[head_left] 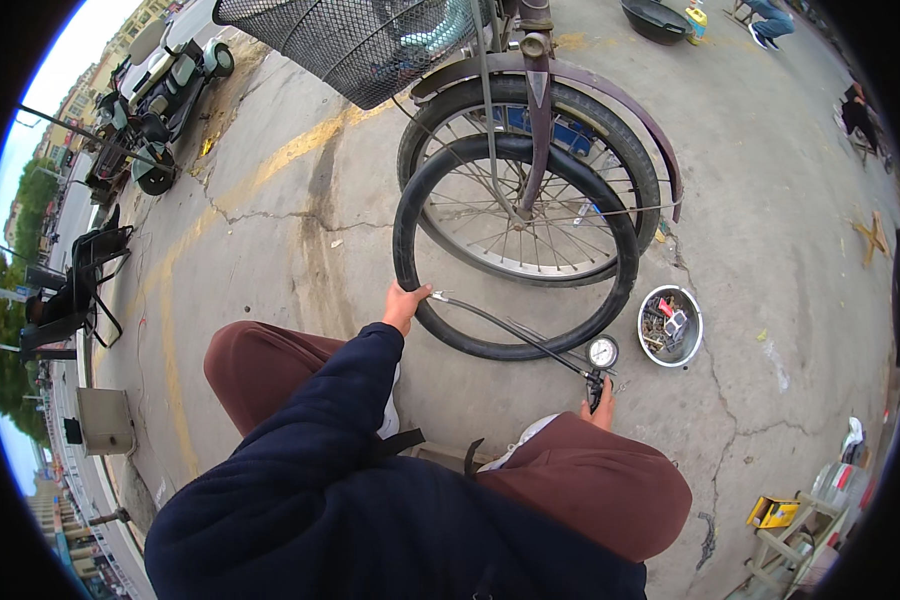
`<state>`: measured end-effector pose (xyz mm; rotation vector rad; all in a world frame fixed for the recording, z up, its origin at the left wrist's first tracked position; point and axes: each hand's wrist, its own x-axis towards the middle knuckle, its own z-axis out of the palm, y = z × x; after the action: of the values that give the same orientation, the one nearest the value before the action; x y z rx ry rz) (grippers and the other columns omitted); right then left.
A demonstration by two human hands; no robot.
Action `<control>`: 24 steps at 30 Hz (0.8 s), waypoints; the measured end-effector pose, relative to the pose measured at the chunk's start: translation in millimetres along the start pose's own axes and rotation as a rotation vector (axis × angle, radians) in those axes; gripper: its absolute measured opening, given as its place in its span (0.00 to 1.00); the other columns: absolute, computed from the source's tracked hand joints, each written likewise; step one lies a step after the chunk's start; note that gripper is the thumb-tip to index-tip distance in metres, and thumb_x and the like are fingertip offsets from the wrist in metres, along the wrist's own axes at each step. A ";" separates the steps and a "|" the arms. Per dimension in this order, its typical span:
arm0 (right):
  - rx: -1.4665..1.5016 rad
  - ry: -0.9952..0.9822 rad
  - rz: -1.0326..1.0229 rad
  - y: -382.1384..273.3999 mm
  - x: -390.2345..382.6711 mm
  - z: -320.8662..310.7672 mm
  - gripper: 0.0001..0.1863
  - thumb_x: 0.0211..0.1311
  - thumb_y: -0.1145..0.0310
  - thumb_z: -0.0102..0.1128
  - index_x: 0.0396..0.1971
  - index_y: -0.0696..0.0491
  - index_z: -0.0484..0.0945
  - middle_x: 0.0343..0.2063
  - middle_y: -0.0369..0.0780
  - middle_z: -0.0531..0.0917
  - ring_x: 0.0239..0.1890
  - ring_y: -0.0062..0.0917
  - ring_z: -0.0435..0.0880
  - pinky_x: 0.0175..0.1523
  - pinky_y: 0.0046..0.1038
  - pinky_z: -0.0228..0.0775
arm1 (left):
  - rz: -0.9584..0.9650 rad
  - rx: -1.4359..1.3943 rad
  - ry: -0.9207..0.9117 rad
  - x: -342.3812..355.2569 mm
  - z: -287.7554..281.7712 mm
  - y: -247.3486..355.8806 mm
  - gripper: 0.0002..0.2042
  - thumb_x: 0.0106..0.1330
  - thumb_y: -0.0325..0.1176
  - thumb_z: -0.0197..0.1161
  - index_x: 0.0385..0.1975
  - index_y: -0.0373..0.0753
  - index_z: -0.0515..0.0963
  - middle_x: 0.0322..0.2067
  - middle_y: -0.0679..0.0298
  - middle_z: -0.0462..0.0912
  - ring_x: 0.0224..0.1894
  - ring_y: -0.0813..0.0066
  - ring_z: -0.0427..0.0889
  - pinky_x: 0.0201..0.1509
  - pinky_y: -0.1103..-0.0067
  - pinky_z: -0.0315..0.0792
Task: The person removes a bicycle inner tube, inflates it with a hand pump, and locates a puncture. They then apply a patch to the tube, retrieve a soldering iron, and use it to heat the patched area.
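Here's the black inner tube [505, 352] standing centre frame, just above the hands; the left hand [403, 303] is nearer, closed on its lower-left edge. The hose [500, 324] slants down rightward across the ring to the gauge [602, 351], its black handle gripped by the right hand [602, 410].

Scooter [177, 97] & blk chair [78, 285] on L; blk basin [658, 27] nr yel btl [697, 22].
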<state>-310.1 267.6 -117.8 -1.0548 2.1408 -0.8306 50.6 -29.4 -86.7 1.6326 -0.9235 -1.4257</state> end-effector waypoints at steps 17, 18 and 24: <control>-0.022 0.060 -0.007 -1.7 -2.2 1.8 0.42 0.55 0.79 0.60 0.70 0.45 0.55 0.44 0.51 0.72 0.45 0.45 0.75 0.52 0.37 0.66 | -0.016 -0.025 -0.038 -0.2 -1.0 0.3 0.12 0.55 0.24 0.71 0.30 0.40 0.72 0.26 0.71 0.74 0.29 0.79 0.75 0.35 0.78 0.69; -0.003 0.047 0.002 -2.1 -2.6 1.8 0.42 0.55 0.79 0.60 0.70 0.45 0.55 0.44 0.50 0.72 0.45 0.44 0.75 0.52 0.37 0.66 | 0.006 -0.042 -0.029 0.7 -2.9 -0.9 0.12 0.54 0.24 0.71 0.30 0.39 0.72 0.26 0.71 0.75 0.29 0.79 0.74 0.35 0.78 0.68; -0.018 0.008 0.096 1.0 -1.6 5.4 0.50 0.49 0.61 0.72 0.71 0.46 0.52 0.47 0.55 0.71 0.49 0.47 0.74 0.54 0.40 0.67 | 0.014 0.033 -0.040 7.0 -9.1 -6.9 0.09 0.56 0.22 0.68 0.32 0.35 0.74 0.27 0.68 0.77 0.29 0.77 0.76 0.36 0.78 0.70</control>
<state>-305.7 268.0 -121.5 -0.9511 2.1911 -0.7737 60.7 -31.8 -95.2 1.6240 -0.9836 -1.4450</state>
